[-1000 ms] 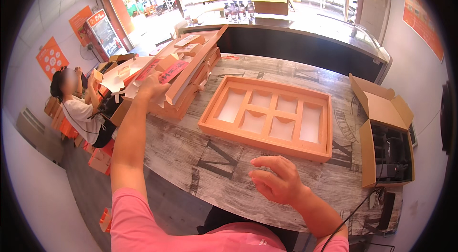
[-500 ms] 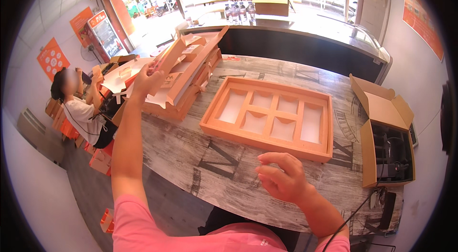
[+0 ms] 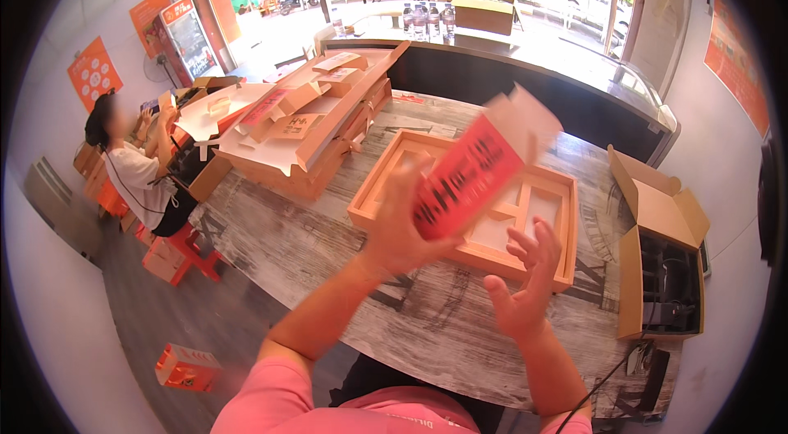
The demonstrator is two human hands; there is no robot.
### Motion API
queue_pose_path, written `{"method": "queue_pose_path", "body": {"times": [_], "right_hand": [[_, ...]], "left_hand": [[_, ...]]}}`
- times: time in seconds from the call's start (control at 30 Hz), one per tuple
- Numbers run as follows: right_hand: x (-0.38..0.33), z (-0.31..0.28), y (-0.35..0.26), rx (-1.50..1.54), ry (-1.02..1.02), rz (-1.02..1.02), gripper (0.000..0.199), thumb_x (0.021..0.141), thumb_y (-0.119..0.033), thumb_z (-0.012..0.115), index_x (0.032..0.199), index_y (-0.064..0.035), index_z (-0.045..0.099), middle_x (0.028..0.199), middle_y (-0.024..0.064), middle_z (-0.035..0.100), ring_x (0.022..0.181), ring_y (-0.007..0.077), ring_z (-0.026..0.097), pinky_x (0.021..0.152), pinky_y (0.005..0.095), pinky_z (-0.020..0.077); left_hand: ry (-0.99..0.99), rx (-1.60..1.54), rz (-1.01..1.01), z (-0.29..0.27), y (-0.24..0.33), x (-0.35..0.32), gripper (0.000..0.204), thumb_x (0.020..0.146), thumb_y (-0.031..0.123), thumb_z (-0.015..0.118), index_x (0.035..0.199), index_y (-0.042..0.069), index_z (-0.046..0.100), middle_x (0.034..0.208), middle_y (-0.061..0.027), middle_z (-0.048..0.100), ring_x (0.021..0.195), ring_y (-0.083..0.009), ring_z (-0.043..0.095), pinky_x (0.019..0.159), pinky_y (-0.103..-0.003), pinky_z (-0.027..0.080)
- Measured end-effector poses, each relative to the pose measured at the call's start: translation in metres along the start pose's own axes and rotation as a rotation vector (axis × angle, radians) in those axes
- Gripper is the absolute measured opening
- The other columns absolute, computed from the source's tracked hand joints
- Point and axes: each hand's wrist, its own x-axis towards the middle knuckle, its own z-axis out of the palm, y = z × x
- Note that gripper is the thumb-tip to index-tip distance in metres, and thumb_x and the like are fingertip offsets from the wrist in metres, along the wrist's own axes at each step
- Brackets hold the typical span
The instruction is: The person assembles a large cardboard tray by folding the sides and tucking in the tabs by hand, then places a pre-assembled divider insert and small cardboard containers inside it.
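Red on its broad face, with dark markings and pale open flaps at its far end, a flat carton (image 3: 472, 175) is held up in the air above the near left part of the orange tray (image 3: 565, 225). The left hand (image 3: 402, 225) grasps the carton's lower end, fingers wrapped behind it. The right hand (image 3: 525, 282) is released, palm up and fingers spread, just below and to the right of the carton, not touching it, over the tray's near edge.

The tray lies flat on the grey wood-grain table (image 3: 328, 245) and is split into several pale compartments. To the left of the tray, touching or nearly touching it, sits a stack of orange flat boxes (image 3: 316, 126) with folded cartons and white sheets piled on top. To the right of the tray, near the table's edge, stands an open brown cardboard box (image 3: 657, 245) with dark things inside. Far to the left of the tray, away from the table, a seated person (image 3: 135, 175) in a white top bends over work. On the floor, near and left of the tray, lies a small orange box (image 3: 187, 367).
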Motion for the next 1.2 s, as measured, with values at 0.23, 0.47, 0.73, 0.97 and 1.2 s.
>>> {"method": "queue_pose_path", "body": {"times": [0.23,0.47,0.73,0.97,1.2], "right_hand": [[-0.007,-0.001,0.036,0.178,0.040,0.413,0.087,0.091,0.007,0.067,0.166,-0.0011,0.023,0.157,0.0173,0.039,0.131,0.0258,0.061,0.099,0.0351,0.0574],[-0.010,0.003,0.057,0.441,0.012,0.615,0.083,0.094,0.009,0.062,0.167,-0.0024,0.024,0.144,0.0111,0.055,0.126,0.0184,0.063,0.101,0.0346,0.0563],[-0.026,0.009,0.050,0.629,-0.074,0.619,0.084,0.095,0.002,0.064,0.168,-0.0015,0.022,0.150,0.0128,0.053,0.130,0.0187,0.059,0.109,0.0359,0.0497],[-0.038,0.015,0.057,0.614,-0.161,0.464,0.094,0.100,-0.026,0.074,0.168,0.0008,0.015,0.154,0.0140,0.050,0.136,0.0232,0.056,0.113,0.0393,0.0462],[-0.050,0.005,0.064,0.593,-0.156,0.539,0.088,0.103,-0.040,0.072,0.165,0.0012,0.025,0.146,0.0139,0.052,0.132,0.0233,0.055,0.113,0.0380,0.0430]], "left_hand": [[-0.257,-0.075,0.049,0.065,-0.007,-0.051,0.130,0.060,0.039,0.102,0.165,0.005,0.034,0.132,-0.0193,0.056,0.115,-0.0379,0.060,0.098,-0.047,0.054],[-0.192,-0.563,-0.205,0.075,-0.047,-0.056,0.107,0.084,0.039,0.092,0.166,0.007,0.031,0.145,-0.0161,0.051,0.130,-0.0259,0.058,0.095,-0.038,0.056],[-0.199,-0.477,-0.124,0.061,-0.055,-0.063,0.099,0.090,0.036,0.087,0.165,0.004,0.030,0.151,-0.0170,0.045,0.127,-0.0248,0.060,0.098,-0.038,0.056],[-0.272,-0.754,-0.395,0.062,-0.043,-0.075,0.095,0.095,0.020,0.080,0.167,0.002,0.020,0.150,-0.0161,0.049,0.129,-0.0259,0.061,0.112,-0.043,0.048],[-0.431,-0.800,-0.299,0.059,-0.050,-0.071,0.095,0.095,0.020,0.078,0.168,0.005,0.018,0.146,-0.0168,0.053,0.128,-0.0262,0.062,0.109,-0.043,0.050]]}}
